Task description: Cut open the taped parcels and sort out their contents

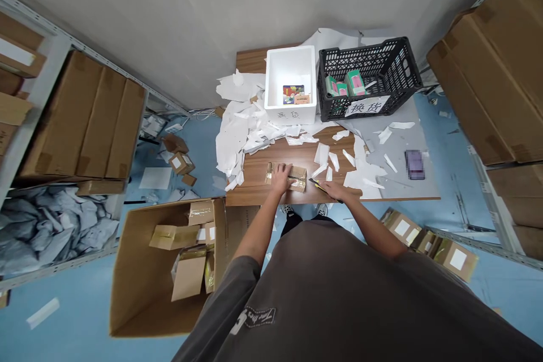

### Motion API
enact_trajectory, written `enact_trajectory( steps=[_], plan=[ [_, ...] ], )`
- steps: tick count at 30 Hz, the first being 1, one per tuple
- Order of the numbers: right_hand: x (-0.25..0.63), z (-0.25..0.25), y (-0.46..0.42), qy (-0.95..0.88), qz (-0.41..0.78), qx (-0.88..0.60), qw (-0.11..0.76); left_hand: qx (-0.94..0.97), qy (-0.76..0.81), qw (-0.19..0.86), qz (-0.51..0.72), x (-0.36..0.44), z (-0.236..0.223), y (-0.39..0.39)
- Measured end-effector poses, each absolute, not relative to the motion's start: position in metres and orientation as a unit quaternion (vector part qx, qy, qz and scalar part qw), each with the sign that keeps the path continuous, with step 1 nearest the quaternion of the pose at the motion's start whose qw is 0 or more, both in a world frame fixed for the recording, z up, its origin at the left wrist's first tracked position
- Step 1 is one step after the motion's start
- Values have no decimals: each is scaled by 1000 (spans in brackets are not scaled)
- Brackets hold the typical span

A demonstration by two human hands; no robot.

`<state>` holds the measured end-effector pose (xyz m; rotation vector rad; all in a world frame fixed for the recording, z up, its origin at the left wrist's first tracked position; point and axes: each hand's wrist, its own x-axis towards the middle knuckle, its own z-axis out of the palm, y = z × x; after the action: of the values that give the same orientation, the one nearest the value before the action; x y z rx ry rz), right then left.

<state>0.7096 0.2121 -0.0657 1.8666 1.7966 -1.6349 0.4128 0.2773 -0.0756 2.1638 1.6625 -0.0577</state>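
My left hand rests on top of a small cardboard parcel wrapped in shiny tape, holding it down on the wooden table near the front edge. My right hand grips a utility knife with a yellow and black handle. The knife's tip points left towards the parcel's right end and stays a short way from it. Torn white paper scraps lie around both hands.
A white foam box and a black plastic crate hold small boxes at the table's far side. Torn white paper piles up to the left. An open cardboard carton stands on the blue floor at left, between shelves of brown cartons.
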Motion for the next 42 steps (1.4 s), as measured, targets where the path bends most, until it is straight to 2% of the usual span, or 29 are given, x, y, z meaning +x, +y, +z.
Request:
enact_trajectory(
  steps=[7, 12, 19, 27, 35, 42],
  plan=[
    [681, -64, 213, 664, -407, 626, 41, 759, 608, 203, -113, 422, -92, 302],
    [674, -56, 219, 671, -366, 641, 74, 752, 610, 221, -113, 422, -97, 304],
    [676, -38, 238, 715, -351, 591, 125, 759, 587, 267, -89, 408, -92, 308],
    [670, -38, 244, 737, -303, 580, 170, 760, 606, 218, -87, 421, -98, 305],
    [670, -31, 240, 725, -312, 592, 163, 802, 555, 218, -19, 400, -106, 292],
    [667, -30, 239, 727, -309, 592, 159, 789, 580, 204, -7, 408, -106, 291]
  ],
)
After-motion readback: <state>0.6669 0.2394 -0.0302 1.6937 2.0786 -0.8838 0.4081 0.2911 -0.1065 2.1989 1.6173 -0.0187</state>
